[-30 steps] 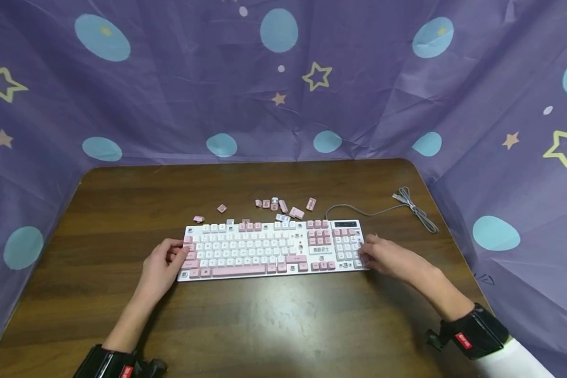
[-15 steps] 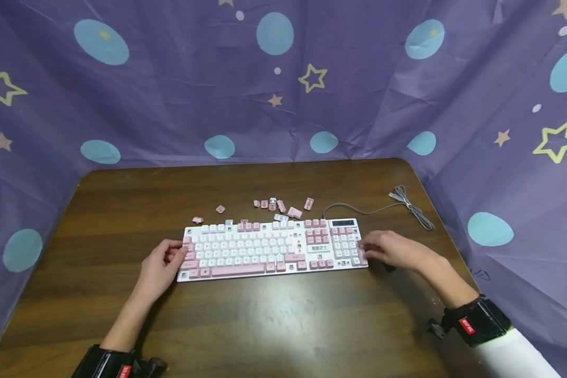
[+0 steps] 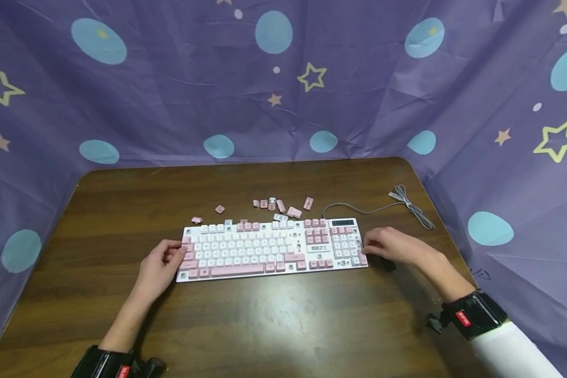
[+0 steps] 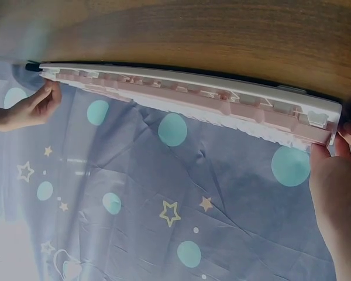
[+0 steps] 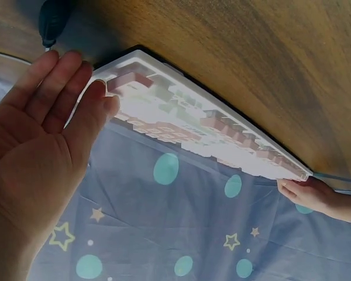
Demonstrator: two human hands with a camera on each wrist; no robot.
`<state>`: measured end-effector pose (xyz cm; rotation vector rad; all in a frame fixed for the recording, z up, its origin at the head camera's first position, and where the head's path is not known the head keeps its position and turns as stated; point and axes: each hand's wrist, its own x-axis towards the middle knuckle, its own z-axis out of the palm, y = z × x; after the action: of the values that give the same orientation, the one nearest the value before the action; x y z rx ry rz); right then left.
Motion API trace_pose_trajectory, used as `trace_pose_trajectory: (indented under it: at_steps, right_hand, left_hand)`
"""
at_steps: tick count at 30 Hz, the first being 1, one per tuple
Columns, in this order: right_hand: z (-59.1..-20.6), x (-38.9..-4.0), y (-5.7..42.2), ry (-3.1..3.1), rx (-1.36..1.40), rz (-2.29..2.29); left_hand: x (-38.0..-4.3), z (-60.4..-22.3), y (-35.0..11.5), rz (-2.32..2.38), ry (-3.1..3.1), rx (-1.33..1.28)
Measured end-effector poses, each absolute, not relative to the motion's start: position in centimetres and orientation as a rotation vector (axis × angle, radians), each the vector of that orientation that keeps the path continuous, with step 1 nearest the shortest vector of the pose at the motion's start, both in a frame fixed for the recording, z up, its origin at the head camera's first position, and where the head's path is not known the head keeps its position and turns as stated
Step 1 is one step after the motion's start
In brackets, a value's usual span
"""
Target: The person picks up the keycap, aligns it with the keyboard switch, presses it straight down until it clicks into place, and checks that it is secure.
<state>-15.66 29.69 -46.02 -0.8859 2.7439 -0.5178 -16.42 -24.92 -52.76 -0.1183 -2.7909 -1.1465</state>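
Observation:
A white keyboard point(image 3: 245, 254) with white and pink keys lies on the table, several of its key places uncovered. My left hand point(image 3: 157, 268) grips its left edge, thumb on the top side and other fingers curled at the rim. At the opposite end, my right hand point(image 3: 397, 247) has its fingertips at the right edge. In the right wrist view its fingers point(image 5: 61, 88) are mostly extended, with thumb and index tips close together. A pink key point(image 3: 363, 259) sits at the lower right corner. Near the right fingertips lies a dark handle point(image 5: 54, 23) with a thin metal shaft.
Behind the keyboard lie loose pink and white keycaps point(image 3: 294, 212), with one keycap point(image 3: 219, 209) farther left. A grey cable point(image 3: 406, 202) runs from the keyboard to a tied bundle at the back right. A purple patterned cloth point(image 3: 193, 79) hangs around the brown table point(image 3: 264, 325).
My right hand has drawn back from the lower right keys to the keyboard's right edge, leaving the pink corner key in sight. The left hand has stayed on the left edge.

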Motion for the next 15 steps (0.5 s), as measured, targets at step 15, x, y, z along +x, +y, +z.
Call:
trace_pose_trajectory:
  at_steps: [15]
  right_hand:
    - [-46.27,-16.34,29.37,2.721,-0.975,-0.525]
  left_hand:
    - [-16.35,-53.03,-24.93,-1.132,-2.777,-0.111]
